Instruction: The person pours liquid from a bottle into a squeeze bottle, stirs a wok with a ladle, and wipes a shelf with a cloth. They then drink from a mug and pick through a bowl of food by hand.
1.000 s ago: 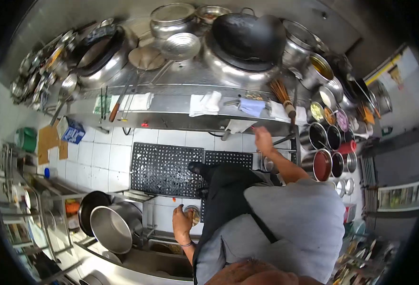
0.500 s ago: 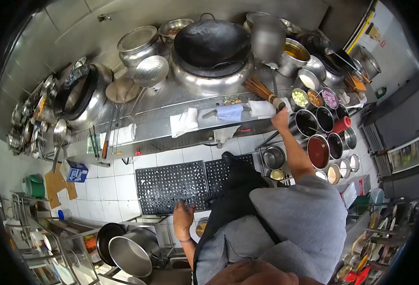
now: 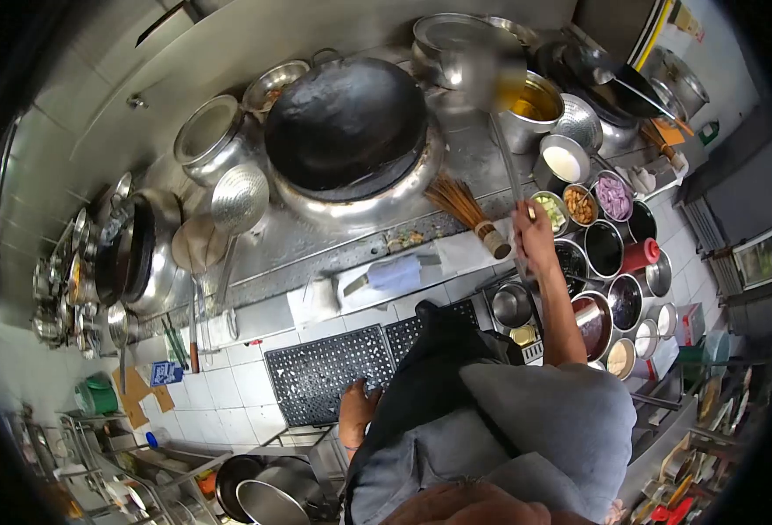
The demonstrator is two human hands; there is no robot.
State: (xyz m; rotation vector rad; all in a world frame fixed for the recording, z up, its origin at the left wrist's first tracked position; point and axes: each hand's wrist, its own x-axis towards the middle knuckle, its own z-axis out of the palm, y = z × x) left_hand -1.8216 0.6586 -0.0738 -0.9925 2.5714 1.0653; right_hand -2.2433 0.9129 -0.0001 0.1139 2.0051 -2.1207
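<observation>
My right hand (image 3: pixel 536 238) is closed around the long metal handle (image 3: pixel 503 157) of what looks like a wok ladle. The ladle's head is smeared to a grey blur beside a pot of orange-yellow liquid (image 3: pixel 536 98). Just left of this hand a bamboo wok brush (image 3: pixel 463 208) lies on the counter's front ledge, its bound end towards me. Steel pots of chopped green vegetable (image 3: pixel 549 210), orange-brown pieces (image 3: pixel 580 205) and purple onion (image 3: pixel 614 194) stand to the right. My left hand (image 3: pixel 358 411) hangs low over the floor mat, fingers loosely apart, holding nothing.
A large black wok (image 3: pixel 347 127) sits on the middle burner. A perforated skimmer (image 3: pixel 240 198) rests left of it. Folded cloths (image 3: pixel 395 273) lie along the ledge. Dark sauce pots (image 3: pixel 603 248) and a red-capped bottle (image 3: pixel 640 255) crowd the right side. Steel pots (image 3: pixel 272 499) stand behind on the left.
My right hand has let go of the bamboo brush, which now lies on the ledge, and has taken the ladle's handle. The view has shifted and turned; my left hand stays low.
</observation>
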